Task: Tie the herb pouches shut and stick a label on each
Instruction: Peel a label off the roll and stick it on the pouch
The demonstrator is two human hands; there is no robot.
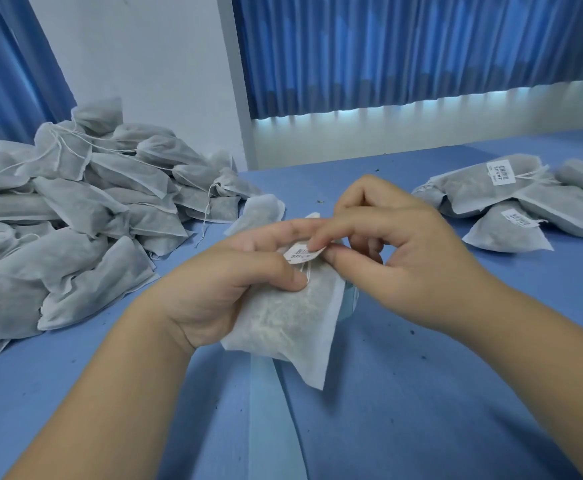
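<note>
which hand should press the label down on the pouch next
Right, probably. The right hand pinches the label at the top of the pouch, so its fingertips are on the spot. The left hand is busy gripping the pouch.

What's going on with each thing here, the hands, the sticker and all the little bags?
left hand: holds the pouch.
right hand: pinches the label.
pouch: held up in the left hand.
label: at the pouch's top, one edge not flat yet.
left pile: pouches heaped, no labels showing.
right pile: pouches lying down, two show labels.
</note>
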